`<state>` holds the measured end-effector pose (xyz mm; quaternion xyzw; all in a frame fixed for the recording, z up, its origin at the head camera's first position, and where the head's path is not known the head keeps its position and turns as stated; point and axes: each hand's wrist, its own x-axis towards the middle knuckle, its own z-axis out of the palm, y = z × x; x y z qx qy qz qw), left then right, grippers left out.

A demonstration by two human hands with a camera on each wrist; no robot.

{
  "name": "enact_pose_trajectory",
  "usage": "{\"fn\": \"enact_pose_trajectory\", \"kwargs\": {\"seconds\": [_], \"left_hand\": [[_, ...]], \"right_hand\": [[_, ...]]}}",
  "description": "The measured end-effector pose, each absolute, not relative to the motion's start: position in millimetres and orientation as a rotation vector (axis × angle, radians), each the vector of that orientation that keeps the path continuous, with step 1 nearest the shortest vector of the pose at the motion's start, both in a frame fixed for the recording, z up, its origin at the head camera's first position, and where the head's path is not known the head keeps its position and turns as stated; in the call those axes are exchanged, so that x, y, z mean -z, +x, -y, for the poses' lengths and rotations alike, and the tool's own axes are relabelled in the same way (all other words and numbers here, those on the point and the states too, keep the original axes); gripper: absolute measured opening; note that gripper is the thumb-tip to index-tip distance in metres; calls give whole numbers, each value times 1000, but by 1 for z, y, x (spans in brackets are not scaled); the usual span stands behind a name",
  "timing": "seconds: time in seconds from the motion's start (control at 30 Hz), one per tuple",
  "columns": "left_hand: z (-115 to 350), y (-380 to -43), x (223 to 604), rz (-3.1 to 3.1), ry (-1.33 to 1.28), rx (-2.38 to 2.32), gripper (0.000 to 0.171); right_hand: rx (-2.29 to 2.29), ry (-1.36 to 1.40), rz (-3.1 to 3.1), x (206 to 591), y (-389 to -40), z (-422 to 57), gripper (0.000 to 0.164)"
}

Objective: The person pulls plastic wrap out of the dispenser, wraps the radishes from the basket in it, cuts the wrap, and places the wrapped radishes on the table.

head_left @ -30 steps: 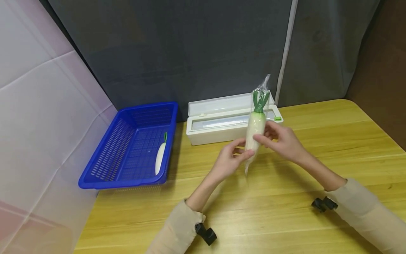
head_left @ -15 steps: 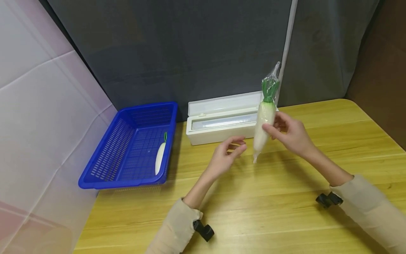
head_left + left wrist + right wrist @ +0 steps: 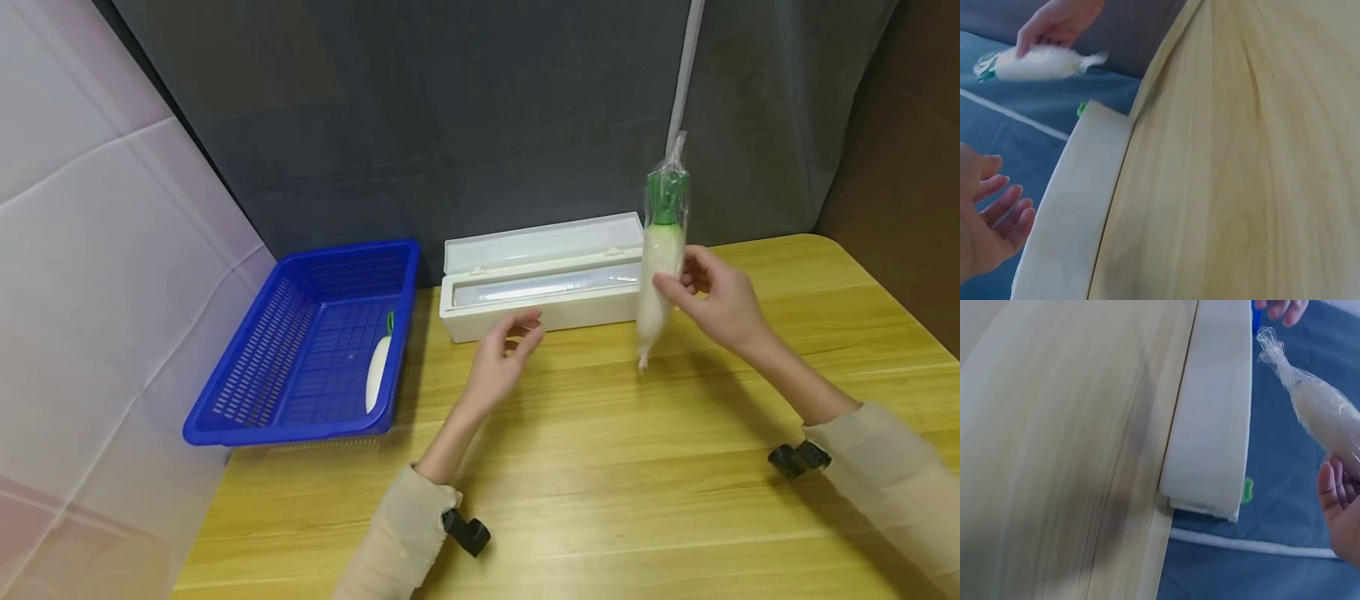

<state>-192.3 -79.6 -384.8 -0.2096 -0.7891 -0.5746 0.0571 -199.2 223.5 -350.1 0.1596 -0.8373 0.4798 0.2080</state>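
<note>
A white radish point(image 3: 660, 258) with a green top, wrapped in clear film twisted at both ends, is held upright above the table. My right hand point(image 3: 722, 300) grips its side between thumb and fingers; the right wrist view shows the film-covered lower part of the radish point(image 3: 1329, 412). My left hand point(image 3: 498, 358) holds nothing, its fingers loosely bent, in front of the white cling film dispenser point(image 3: 540, 317). In the left wrist view that hand point(image 3: 988, 219) appears beside the dispenser point(image 3: 1075, 200). The dispenser's lid point(image 3: 543, 242) stands raised, with a film roll point(image 3: 547, 286) inside.
A blue plastic basket point(image 3: 300, 432) stands at the left of the wooden table point(image 3: 600, 500). Another white radish point(image 3: 377, 375) lies along its right wall. A dark grey curtain point(image 3: 420, 125) hangs behind, and a pale sheet point(image 3: 97, 250) stands on the left.
My left hand has let go of the wrapped radish and drawn back to the left. My right hand has carried the radish up and to the right, past the dispenser's right end.
</note>
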Motion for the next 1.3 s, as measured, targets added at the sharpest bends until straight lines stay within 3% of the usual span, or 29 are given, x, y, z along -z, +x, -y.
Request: {"fn": "enact_pose_trajectory", "kwargs": {"seconds": [1.3], "left_hand": [[144,-229,394,2267,-335,1266,27]], "right_hand": [[-879,98,2678,375,-235,-332,50]]}}
